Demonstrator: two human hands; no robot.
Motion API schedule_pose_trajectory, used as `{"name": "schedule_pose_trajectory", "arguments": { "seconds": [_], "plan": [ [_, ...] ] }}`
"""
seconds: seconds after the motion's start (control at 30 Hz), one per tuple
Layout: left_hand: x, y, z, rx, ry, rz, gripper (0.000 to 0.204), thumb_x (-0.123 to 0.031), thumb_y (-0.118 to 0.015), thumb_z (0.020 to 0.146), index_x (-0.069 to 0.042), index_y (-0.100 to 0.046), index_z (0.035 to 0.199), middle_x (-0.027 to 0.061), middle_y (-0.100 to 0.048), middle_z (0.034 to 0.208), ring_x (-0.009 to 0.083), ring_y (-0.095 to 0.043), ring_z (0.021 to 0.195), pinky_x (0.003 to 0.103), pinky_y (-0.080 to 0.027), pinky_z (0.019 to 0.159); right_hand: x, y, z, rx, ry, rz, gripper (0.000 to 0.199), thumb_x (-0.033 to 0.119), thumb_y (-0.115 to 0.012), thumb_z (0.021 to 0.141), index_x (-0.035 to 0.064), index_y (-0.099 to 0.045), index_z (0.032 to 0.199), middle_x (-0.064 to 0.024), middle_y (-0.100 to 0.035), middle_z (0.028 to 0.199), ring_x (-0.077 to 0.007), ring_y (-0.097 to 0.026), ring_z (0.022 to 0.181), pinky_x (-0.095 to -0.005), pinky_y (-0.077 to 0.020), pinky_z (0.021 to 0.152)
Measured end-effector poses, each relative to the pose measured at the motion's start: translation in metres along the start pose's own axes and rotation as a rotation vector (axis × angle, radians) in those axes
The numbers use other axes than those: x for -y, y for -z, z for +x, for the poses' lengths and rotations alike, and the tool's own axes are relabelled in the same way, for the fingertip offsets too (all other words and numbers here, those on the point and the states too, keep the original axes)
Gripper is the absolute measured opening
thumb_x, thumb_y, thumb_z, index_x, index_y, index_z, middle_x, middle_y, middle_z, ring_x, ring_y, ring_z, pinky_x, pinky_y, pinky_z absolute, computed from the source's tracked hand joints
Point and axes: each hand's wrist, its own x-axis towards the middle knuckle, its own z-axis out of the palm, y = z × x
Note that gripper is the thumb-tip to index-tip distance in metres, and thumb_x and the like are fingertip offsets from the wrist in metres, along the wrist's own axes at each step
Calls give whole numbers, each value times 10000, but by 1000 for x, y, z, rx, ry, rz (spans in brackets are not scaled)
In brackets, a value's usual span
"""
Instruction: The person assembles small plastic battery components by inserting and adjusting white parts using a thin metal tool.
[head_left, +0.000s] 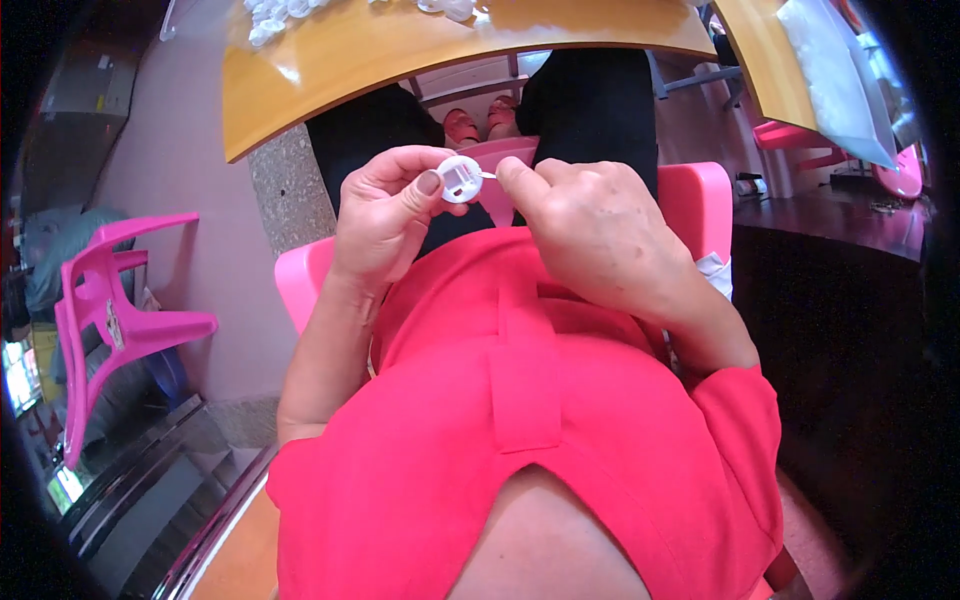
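Note:
Between the thumb and fingers of my left hand [390,205] is a small round white plastic piece [461,177], with a recessed, partly cut-out face turned up. My right hand [605,220] is closed, its thumb and forefinger pinching a thin, pale, narrow piece [488,176] whose tip reaches the right rim of the round piece. Too little of that narrow piece shows to tell its kind. Both hands are held above my lap, in front of my red top.
A wooden table [330,90] stands ahead, with several white plastic pieces [275,18] near its far left. To the right, a clear bag of white pieces [835,75] lies on another wooden top. A pink plastic chair [115,310] is at left; a dark surface [830,240] is at right.

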Motion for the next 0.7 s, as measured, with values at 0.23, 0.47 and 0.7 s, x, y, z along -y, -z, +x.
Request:
{"name": "schedule_pose_trajectory", "arguments": {
  "seconds": [0.23, 0.47, 0.7],
  "plan": [
    [1, -5, -3, -33, -16, 61, 217, -75, -646, 875, 45, -627, 1055, 133, -667, 974, 180, -650, 822, 291, -566, 708, 7, -4, 0, 26, 20, -34, 200, 50, -610, 752, 14, -560, 942, -109, -582, 659, -255, -631, 612, -347, -491, 495],
    [4, -6, -4, -23, -43, 134, 205, -54, -653, 866, 48, -633, 1044, 131, -671, 958, 175, -653, 815, 287, -573, 669, 10, -11, 1, 20, 35, -102, 233, 57, -609, 755, -13, -568, 973, -97, -591, 671, -228, -638, 618, -330, -506, 507],
    [3, -8, -3, -11, -46, 173, 178, -27, -650, 861, 46, -644, 1023, 125, -666, 947, 166, -649, 804, 276, -571, 657, 12, -13, 1, 32, 46, -126, 159, 137, -540, 810, -7, -597, 844, -135, -640, 698, -238, -673, 629, -338, -527, 500]
  ]
}}
